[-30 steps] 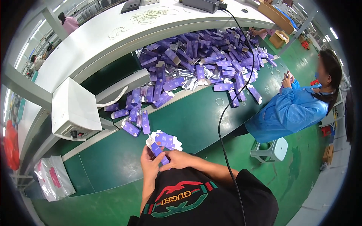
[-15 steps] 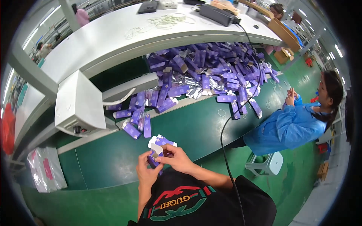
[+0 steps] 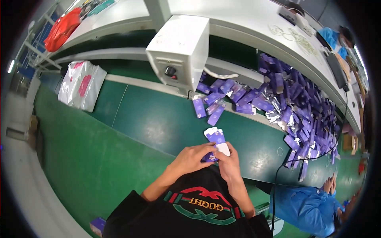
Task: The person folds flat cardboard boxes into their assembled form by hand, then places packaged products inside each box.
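The small purple-and-white folding carton point(image 3: 216, 139) looks like smooth printed cardboard with a slight sheen. The green counter point(image 3: 158, 123) is smooth and semi-glossy, showing pale glare patches. The white box-shaped housing point(image 3: 178, 47) appears painted metal, matt. The white plastic bag with pink print point(image 3: 81, 85) is thin, crinkled and shiny.

A factory packing line. A long green conveyor belt point(image 3: 158, 123) carries a heap of flat purple cartons point(image 3: 293, 107); a white control box point(image 3: 180, 49) stands beside the heap, and a co-worker in a blue smock point(image 3: 309, 208) sits near it.
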A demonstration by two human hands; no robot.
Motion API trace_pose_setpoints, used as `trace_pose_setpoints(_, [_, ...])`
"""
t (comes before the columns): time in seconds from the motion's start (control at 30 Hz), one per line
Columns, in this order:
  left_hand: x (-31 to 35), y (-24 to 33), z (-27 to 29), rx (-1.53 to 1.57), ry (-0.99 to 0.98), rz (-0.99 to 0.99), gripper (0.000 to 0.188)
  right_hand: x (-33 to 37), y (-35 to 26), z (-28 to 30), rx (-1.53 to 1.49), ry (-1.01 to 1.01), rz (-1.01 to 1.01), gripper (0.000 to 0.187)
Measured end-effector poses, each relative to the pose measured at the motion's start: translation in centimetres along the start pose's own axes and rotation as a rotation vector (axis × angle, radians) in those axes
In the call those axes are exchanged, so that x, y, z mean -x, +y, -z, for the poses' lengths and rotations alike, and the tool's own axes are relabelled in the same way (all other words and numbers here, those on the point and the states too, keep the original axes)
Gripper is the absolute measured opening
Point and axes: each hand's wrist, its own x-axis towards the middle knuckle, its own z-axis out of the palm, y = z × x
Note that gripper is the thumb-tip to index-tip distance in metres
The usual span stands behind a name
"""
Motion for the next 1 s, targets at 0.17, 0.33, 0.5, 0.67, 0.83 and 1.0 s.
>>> trace_pose_setpoints(0.17, [-0.3, -0.2, 0.6, 0.096, 0.033, 0.039, 0.051, 0.7, 1.0, -1.8, 0.393, 0.062, 0.557, 0.021])
trace_pose_setpoints(0.33, [-0.6, 0.1, 0.9, 0.071, 0.138, -0.006, 0.061, 0.7, -0.1, -1.6, 0.41, 0.033, 0.534, 0.021])
trace_pose_setpoints(0.5, [-0.2, 0.4, 0.6, -0.021, 0.175, -0.024, 0.06, 1.7, -0.1, -2.8, 0.311, 0.052, 0.503, 0.03])
trace_pose_setpoints(0.67, [0.3, 0.4, 0.3, -0.041, 0.203, -0.031, 0.058, 2.0, 0.4, -2.4, 0.262, 0.035, 0.46, 0.034])
trace_pose_setpoints(0.83, [0.3, 0.9, 0.9, 0.132, 0.211, 0.016, 0.058, 1.7, 0.2, -1.5, 0.234, -0.105, 0.529, 0.04])
trace_pose_setpoints(1.0, [0.3, 1.3, 0.8, 0.05, 0.183, -0.105, 0.058, 1.6, -0.1, -1.9, 0.386, 0.004, 0.569, 0.033])
